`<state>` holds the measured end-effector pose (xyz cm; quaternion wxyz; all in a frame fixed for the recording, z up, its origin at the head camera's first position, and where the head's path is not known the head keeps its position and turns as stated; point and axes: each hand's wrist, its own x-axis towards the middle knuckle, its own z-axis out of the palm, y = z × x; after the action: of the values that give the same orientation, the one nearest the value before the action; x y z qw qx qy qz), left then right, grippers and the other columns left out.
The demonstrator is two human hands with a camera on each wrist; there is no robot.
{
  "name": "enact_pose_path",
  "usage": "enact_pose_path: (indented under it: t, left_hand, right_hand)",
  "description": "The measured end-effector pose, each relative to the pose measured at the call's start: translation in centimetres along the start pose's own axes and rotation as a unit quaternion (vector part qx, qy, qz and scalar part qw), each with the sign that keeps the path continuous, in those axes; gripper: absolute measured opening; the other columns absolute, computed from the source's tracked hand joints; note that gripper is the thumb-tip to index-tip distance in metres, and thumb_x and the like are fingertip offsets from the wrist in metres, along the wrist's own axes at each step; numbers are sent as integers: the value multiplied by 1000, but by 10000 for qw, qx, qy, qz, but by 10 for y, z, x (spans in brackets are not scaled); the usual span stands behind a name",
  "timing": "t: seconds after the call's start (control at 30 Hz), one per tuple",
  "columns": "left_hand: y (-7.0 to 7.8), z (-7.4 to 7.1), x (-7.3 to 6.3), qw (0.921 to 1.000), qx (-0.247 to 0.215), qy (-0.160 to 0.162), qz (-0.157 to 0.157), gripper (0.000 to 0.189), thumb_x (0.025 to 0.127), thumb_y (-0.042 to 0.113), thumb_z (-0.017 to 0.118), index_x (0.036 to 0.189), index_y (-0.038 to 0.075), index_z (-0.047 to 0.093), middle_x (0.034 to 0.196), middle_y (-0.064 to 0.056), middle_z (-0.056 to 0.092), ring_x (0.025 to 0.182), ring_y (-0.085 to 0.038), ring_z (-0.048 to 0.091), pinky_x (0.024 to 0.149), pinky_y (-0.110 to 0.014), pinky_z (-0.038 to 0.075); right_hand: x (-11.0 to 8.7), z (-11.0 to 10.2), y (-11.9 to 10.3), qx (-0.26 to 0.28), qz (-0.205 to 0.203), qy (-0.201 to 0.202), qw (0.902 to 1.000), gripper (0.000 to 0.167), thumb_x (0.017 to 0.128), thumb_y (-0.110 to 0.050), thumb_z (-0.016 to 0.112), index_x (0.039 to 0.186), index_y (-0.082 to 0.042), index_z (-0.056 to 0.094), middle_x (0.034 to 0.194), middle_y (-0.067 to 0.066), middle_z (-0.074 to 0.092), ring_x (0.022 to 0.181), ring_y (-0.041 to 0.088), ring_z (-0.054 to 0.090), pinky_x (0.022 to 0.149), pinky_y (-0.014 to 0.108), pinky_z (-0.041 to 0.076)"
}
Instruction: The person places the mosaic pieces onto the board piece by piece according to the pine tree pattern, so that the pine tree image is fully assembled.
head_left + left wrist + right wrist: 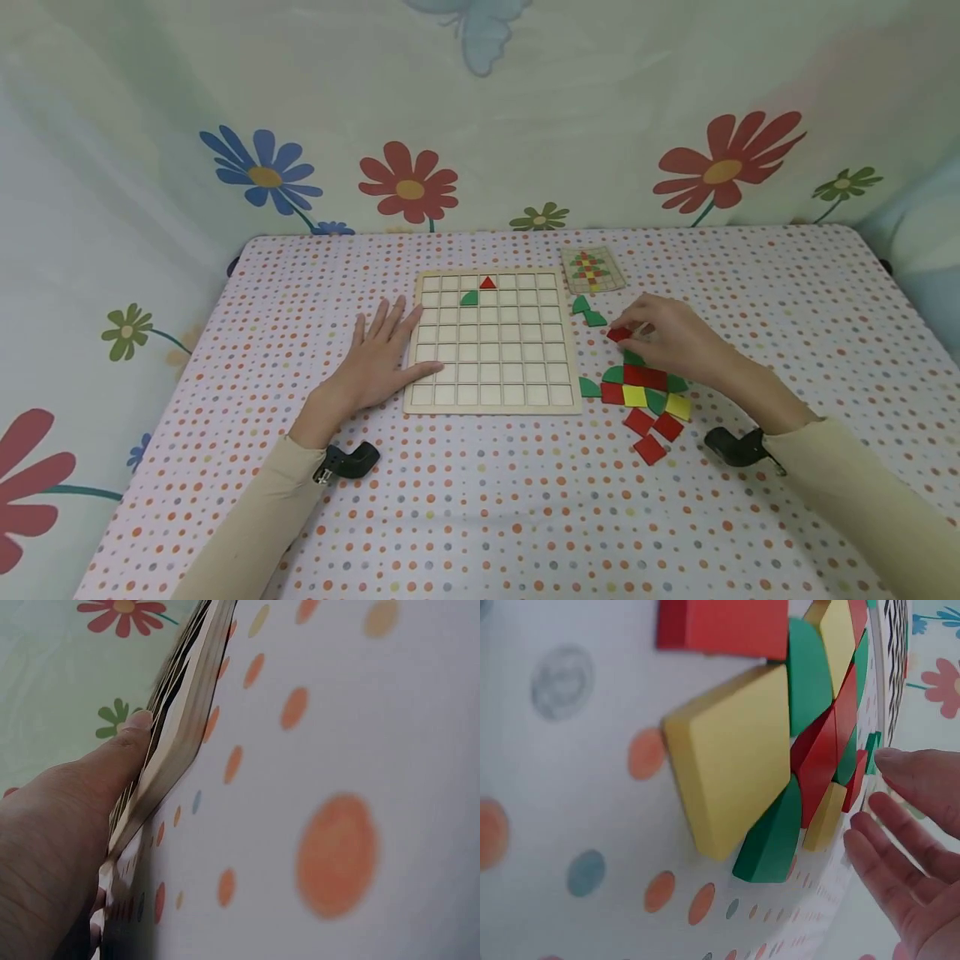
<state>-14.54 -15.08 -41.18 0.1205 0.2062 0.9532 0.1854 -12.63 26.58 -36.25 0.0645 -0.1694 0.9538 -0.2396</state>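
My left hand (pixel 375 358) lies with spread fingers at the left side of a wooden grid board (pixel 480 409). Its thumb rests on the board; in the left wrist view the thumb (pixel 124 754) is over the board's edge (pixel 176 750). A red triangle (pixel 487 283) and a green quarter-circle tile (pixel 470 298) sit in upper cells. To the board's right, my right hand (pixel 675 333) has thumb and index finger at a red tile (pixel 618 335), seemingly pinching it. The right wrist view shows thumb and fingers (pixel 911 832) apart, so the contact is partly unclear.
Red, yellow and green tiles lie below the right hand, among them a yellow tile (pixel 678 407) and a red square (pixel 649 450). Two green pieces (pixel 595 318) lie near a pattern card (pixel 611 279). A dotted cloth (pixel 480 508) covers the table.
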Motion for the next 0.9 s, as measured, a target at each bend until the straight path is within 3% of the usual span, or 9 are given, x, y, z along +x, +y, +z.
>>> enact_pose_path:
  t: [0.3, 0.67, 0.9]
  left_hand:
    - [1, 0, 2, 10000, -30, 1, 53, 98, 99, 65, 58, 170, 15, 11, 175, -13, -4, 160, -33, -12, 124, -62, -11]
    - [0, -1, -1, 9999, -96, 51, 72, 98, 99, 62, 61, 170, 14, 12, 175, -14, -3, 160, -35, -11, 124, -63, -11]
    - [0, 1, 0, 10000, -37, 38, 37, 98, 99, 64, 58, 170, 15, 12, 175, -13, -4, 160, -34, -12, 124, -62, -11]
  right_hand:
    - [14, -2, 7, 89, 513, -267, 9983, 31, 89, -2, 82, 115, 10, 73, 105, 22, 72, 94, 36, 69, 86, 53, 59]
    - [27, -8, 6, 251, 1005, -671, 9924, 30, 88, -6, 84, 113, 8, 73, 103, 19, 72, 91, 31, 63, 85, 49, 56]
    - [29, -7, 6, 359, 995, -722, 9918, 23, 87, 1, 83, 106, 6, 71, 97, 16, 70, 90, 31, 63, 88, 51, 54]
